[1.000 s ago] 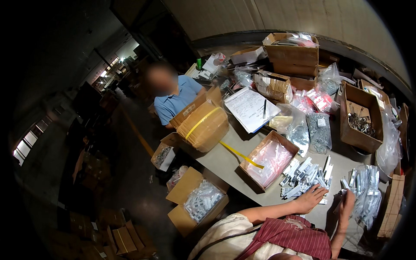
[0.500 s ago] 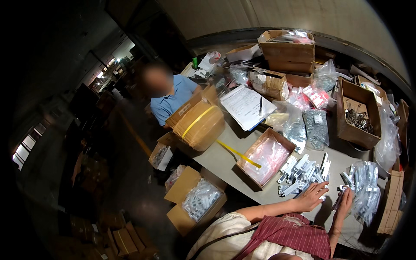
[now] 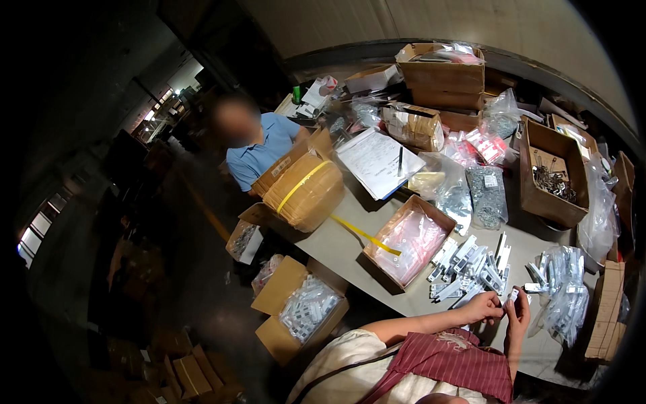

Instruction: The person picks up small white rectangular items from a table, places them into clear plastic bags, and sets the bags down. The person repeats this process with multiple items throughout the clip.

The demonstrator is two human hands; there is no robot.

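Note:
My left hand [image 3: 483, 308] is closed, its fingertips pinched together beside my right hand; what they hold, if anything, is too small to make out. My right hand [image 3: 517, 316] is closed on a small metal piece with a white end [image 3: 514, 295] that sticks up past the thumb. Just beyond my left hand lies a loose pile of slim silver-grey metal pieces [image 3: 471, 269] with dark ends. Right of my right hand are clear bags packed with similar metal pieces [image 3: 568, 289].
A carton of pinkish clear plastic bags [image 3: 412, 244] stands left of the pile. Behind are a clipboard with paper [image 3: 377, 161], a bag of small hardware [image 3: 487, 195] and a box of metal parts [image 3: 555, 178]. A person in blue [image 3: 259, 151] is beyond a taped carton [image 3: 306, 192].
My left hand has drawn back from the pile toward my right hand, its fingers now pinched. My right hand has shifted left and raised the small metal piece.

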